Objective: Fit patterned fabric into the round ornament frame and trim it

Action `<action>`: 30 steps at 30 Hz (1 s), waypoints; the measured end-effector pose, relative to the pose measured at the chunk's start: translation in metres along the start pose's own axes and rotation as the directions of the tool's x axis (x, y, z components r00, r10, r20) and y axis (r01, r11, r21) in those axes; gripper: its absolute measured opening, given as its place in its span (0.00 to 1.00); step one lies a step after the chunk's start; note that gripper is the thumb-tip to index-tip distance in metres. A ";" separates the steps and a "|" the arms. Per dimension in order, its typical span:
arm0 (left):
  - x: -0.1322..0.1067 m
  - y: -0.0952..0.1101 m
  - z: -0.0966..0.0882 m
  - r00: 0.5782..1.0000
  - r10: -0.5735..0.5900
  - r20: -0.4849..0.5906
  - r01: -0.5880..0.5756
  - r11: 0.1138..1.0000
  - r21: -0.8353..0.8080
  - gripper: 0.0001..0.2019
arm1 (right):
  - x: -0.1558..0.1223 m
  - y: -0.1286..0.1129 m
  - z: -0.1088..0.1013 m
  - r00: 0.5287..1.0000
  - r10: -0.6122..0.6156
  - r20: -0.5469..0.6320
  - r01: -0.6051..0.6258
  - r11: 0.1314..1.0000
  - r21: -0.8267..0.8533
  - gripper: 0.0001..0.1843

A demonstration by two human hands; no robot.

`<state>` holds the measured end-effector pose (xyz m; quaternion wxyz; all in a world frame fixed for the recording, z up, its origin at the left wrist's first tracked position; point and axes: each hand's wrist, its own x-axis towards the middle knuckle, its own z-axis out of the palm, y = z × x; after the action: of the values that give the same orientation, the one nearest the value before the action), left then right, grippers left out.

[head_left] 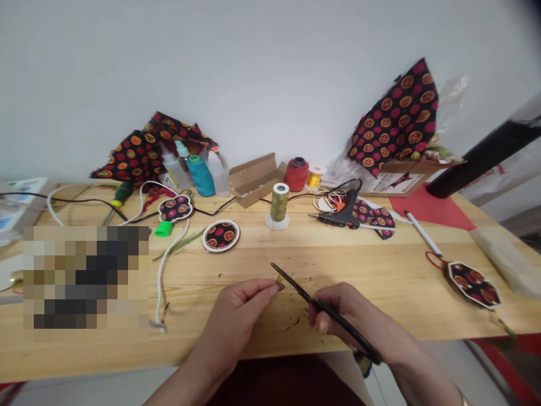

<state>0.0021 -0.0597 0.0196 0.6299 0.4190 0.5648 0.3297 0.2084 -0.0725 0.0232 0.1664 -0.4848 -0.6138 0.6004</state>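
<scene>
Low over the wooden table [380, 270] – left hand [240, 307] pinching olive thread [278, 280], right hand [342, 310] closed around black scissors [321, 304], blades shut beside it – best cutting close, thread kept taut

Craft workshop, thread spools [279, 202], glue gun [340, 216], fabric [395, 121]
</scene>
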 end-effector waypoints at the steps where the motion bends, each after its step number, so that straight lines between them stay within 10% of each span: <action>1: 0.000 0.000 0.000 1.000 -0.001 -0.002 0.001 1.000 -0.007 0.09 | 0.000 0.000 0.000 1.000 0.009 -0.005 -0.009 1.000 -0.006 0.25; 10: 0.005 -0.004 0.000 0.997 -0.025 -0.075 0.016 0.994 -0.107 0.11 | -0.012 -0.003 0.003 0.996 0.094 -0.009 -0.094 0.995 0.028 0.11; 20: 0.010 -0.002 -0.005 0.949 -0.091 -0.301 -0.012 0.946 -0.325 0.16 | -0.041 -0.015 -0.006 0.996 0.052 -0.077 -0.084 0.854 -0.514 0.12; 30: 0.011 -0.007 -0.004 0.952 -0.096 -0.292 -0.015 0.935 -0.354 0.16 | -0.066 -0.007 -0.009 0.991 0.014 -0.132 -0.087 0.819 -0.568 0.19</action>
<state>-0.0006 -0.0524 0.0085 0.6068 0.2317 0.5954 0.4728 0.2442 -0.1187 0.0563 0.0345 -0.5641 -0.7413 0.3622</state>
